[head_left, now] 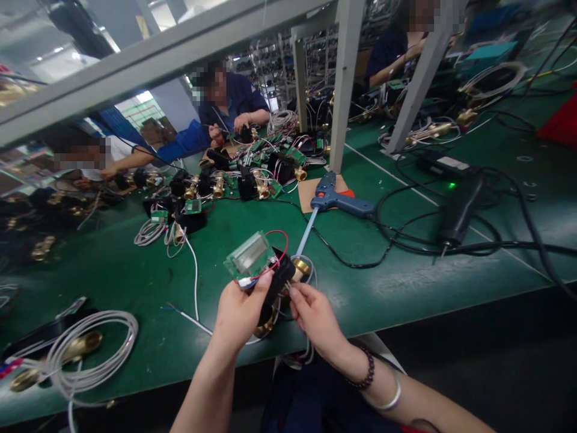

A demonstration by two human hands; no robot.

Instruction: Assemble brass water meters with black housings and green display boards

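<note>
My left hand [238, 308] is closed around the black housing [283, 272] of a meter at the bench's front edge, thumb on top. Brass pipe ends [301, 270] stick out from the housing. A green circuit board [250, 255] with a display hangs over its left side, joined by a red wire [285, 236] and a white connector. At the housing's right side, my right hand [315, 316] pinches thin wire ends [287, 287] between thumb and fingers. Where those wires enter is hidden. Grey cable loops behind and below the meter.
A blue glue gun [347, 203] lies on cardboard ahead, its glue stick pointing toward the meter. To the right are a black electric screwdriver [462, 210] and tangled black cords. Coiled grey cable [90, 361] sits at left. Several meters [247, 183] and co-workers are beyond; a steel post [345, 90] stands between.
</note>
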